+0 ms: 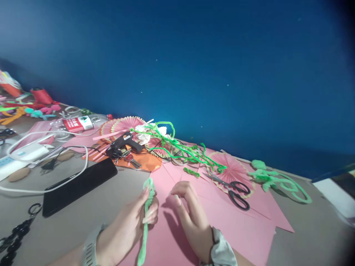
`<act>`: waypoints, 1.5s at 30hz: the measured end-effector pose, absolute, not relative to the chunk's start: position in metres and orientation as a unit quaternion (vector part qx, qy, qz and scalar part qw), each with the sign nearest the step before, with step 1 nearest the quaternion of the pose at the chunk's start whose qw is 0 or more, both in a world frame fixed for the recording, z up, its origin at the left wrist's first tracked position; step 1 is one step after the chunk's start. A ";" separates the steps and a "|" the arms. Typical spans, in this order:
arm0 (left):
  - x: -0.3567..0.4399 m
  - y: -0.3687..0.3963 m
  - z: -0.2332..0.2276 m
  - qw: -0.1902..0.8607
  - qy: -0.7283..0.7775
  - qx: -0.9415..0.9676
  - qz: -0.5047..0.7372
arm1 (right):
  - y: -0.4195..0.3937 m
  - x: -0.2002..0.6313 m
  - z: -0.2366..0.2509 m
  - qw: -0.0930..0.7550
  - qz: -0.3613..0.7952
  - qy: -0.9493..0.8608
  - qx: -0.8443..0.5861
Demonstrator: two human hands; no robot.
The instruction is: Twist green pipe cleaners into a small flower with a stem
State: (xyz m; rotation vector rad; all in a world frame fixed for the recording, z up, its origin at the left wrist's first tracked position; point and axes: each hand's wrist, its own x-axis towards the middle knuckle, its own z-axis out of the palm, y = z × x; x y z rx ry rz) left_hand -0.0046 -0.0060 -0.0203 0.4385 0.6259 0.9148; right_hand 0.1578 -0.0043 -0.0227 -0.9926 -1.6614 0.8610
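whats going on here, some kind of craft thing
A person sits at a craft table. The left hand grips a light green pipe cleaner upright; the right hand hovers beside it, empty, over pink paper. Scissors, a glue gun, pink paper fans and more green pipe cleaners lie behind.

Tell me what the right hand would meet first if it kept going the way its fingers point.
The right hand points up-left over the pink paper. First in line is probably the small dark green pipe-cleaner piece, then the green pipe-cleaner tangle; depth is unclear.
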 end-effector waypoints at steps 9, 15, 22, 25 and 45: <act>-0.005 -0.011 -0.015 0.782 0.359 0.272 0.431 | 0.000 0.160 -0.029 0.413 0.311 -0.739 -0.432; -0.003 -0.006 -0.004 0.777 0.412 0.173 0.444 | 0.015 0.176 -0.019 0.344 0.198 -0.785 -0.477; -0.001 -0.012 0.004 0.708 0.416 0.238 0.519 | -0.012 0.153 -0.017 0.255 0.282 -0.806 -0.454; 0.000 -0.017 0.001 0.719 0.406 0.260 0.501 | -0.020 0.142 -0.022 0.212 0.294 -0.825 -0.433; 0.004 -0.013 -0.005 0.734 0.431 0.131 0.508 | -0.020 0.142 -0.032 0.231 0.139 -0.898 -0.348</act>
